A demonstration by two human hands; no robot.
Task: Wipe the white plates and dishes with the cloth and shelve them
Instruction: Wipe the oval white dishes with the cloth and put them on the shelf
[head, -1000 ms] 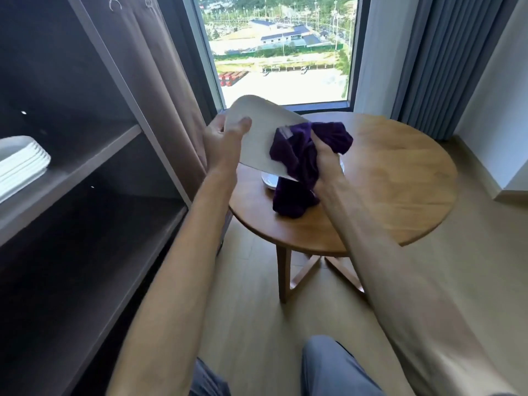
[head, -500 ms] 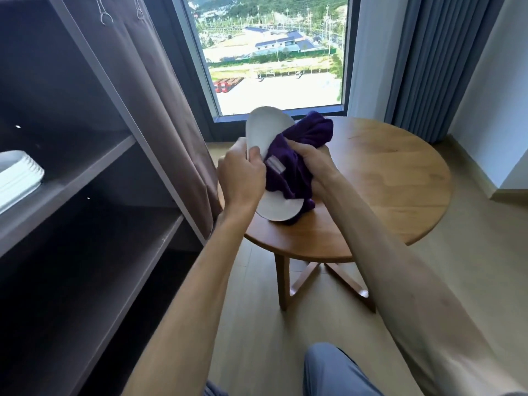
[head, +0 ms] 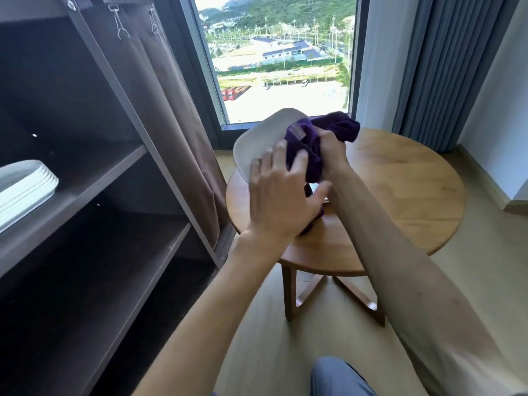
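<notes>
Round wooden table [head: 400, 195] by the window, and I've got the white plate [head: 263, 138] tilted up over it. My left hand [head: 281, 195] is spread across its near side, fingers splayed, while my right hand [head: 331, 152] bunches the purple cloth [head: 308, 144] against it. Stack of plates [head: 25, 184] already on the shelf [head: 94, 178] to the left.

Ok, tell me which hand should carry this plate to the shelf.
Left. The left hand already supports the plate and is nearer the shelf; the right hand grips the cloth.
</notes>
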